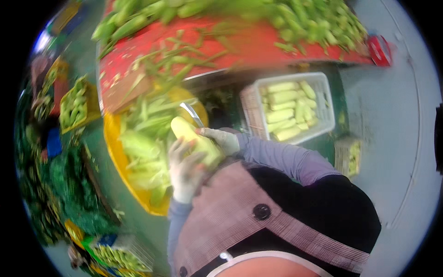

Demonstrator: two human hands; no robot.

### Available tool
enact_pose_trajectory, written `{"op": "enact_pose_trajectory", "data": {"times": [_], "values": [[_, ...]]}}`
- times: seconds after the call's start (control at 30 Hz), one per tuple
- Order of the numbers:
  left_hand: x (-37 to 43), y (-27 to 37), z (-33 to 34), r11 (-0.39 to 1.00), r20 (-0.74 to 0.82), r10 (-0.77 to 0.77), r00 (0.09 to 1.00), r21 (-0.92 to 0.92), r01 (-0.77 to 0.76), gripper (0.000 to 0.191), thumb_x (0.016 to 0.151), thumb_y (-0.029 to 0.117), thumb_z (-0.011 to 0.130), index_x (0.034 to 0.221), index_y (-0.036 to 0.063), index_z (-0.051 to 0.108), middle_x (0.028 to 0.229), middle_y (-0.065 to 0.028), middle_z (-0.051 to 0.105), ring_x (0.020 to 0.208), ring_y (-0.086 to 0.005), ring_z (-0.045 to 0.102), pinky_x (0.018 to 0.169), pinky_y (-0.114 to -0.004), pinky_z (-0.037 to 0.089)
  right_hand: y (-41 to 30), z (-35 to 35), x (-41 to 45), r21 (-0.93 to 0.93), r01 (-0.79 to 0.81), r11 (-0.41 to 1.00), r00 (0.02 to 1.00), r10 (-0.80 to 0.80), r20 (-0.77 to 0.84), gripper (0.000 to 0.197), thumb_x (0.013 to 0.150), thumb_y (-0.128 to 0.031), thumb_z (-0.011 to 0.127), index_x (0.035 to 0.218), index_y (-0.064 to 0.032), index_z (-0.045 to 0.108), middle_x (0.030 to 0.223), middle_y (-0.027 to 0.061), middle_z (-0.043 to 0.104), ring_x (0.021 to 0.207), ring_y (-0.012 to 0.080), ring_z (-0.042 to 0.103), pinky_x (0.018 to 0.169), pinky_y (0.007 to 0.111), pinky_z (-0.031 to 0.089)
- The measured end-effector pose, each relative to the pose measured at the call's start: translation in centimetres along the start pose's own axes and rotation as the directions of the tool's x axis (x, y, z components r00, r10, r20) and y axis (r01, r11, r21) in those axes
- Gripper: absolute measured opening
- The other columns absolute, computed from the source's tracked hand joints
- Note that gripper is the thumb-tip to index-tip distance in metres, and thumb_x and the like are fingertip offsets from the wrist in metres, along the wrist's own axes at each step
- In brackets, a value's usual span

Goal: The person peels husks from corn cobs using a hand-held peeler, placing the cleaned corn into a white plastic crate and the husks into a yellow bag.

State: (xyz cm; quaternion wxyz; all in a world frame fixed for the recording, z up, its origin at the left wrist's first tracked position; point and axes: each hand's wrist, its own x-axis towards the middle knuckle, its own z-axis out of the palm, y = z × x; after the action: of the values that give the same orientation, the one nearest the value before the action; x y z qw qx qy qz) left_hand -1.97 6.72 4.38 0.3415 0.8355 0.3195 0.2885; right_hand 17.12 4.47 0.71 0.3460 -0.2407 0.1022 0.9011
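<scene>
My left hand [185, 166], in a pale glove with bare fingertips, holds a pale yellow-green ear of corn [197, 140] from its left side. On the ear's other side is my right hand [223, 138], gloved too, its thumb near the ear. A short knife with a curved metal blade [192, 113] sticks out from the right hand, beyond the ear; its handle is hidden. Below and left of the ear, a yellow container [116, 152] holds loose green husks [148, 145]. Motion blur softens the hands and the ear.
A red-topped table [249, 45] bears piled green ears [311, 24] and scattered stalk pieces. A white plastic crate [330, 104] of trimmed pale ears stands to the right, with a smaller crate [341, 157] beyond. Produce baskets and a green net sack [69, 173] stand left.
</scene>
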Motion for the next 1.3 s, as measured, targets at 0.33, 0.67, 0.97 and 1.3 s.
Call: {"op": "enact_pose_trajectory", "data": {"times": [0.33, 0.67, 0.97, 1.3], "values": [[-15.7, -10.2, -3.3, 0.681, -0.587, -0.558, 0.587, 0.081, 0.728, 0.047, 0.084, 0.014, 0.065, 0.127, 0.0003, 0.050, 0.137, -0.0174, 0.041, 0.129, -0.0310, 0.038, 0.108, -0.042, 0.030, -3.2, -29.5, -14.4, -0.159, 0.744, 0.649, 0.391, -0.616, -0.683, 0.046, 0.091, -0.041, 0.051, 0.124, -0.0080, 0.053, 0.117, 0.0099, 0.060, 0.103, 0.0286, 0.060, 0.092, 0.046, 0.048], [-32.7, -13.6, -0.6, -0.044, -0.684, -0.721, -0.111, -0.115, 0.992, 0.082, 0.071, 0.039, 0.078, 0.132, -0.0017, 0.041, 0.137, -0.0226, 0.041, 0.127, -0.0337, 0.038, 0.103, -0.038, 0.034, -8.1, -18.5, -0.6, -0.987, -0.067, -0.149, 0.284, -0.951, 0.124, 0.049, 0.077, -0.024, 0.074, 0.115, 0.0010, 0.058, 0.112, 0.0148, 0.062, 0.098, 0.0206, 0.059, 0.085, 0.031, 0.046], [-32.1, -17.6, 8.1, 0.334, -0.380, -0.821, -0.426, -0.925, 0.180, 0.036, 0.095, 0.030, 0.053, 0.097, -0.0051, 0.060, 0.083, -0.0104, 0.064, 0.071, -0.0179, 0.057, 0.065, -0.034, 0.048, -3.2, -0.1, 18.9, -0.681, -0.192, -0.706, 0.943, -0.326, 0.072, 0.097, 0.065, -0.069, 0.063, 0.144, -0.0204, 0.032, 0.145, 0.0218, 0.032, 0.122, 0.0386, 0.047, 0.099, 0.041, 0.043], [-23.0, -16.4, 2.2, 0.196, -0.363, -0.892, -0.268, -0.846, 0.495, 0.049, 0.094, 0.043, 0.053, 0.083, -0.0046, 0.058, 0.067, -0.0071, 0.053, 0.062, -0.0171, 0.044, 0.057, -0.035, 0.041, -1.4, -5.2, 28.9, -0.618, -0.355, -0.701, 0.934, -0.291, -0.206, 0.076, 0.075, -0.040, 0.061, 0.142, -0.0165, 0.034, 0.144, 0.0256, 0.029, 0.114, 0.0401, 0.053, 0.094, 0.044, 0.045]]}}
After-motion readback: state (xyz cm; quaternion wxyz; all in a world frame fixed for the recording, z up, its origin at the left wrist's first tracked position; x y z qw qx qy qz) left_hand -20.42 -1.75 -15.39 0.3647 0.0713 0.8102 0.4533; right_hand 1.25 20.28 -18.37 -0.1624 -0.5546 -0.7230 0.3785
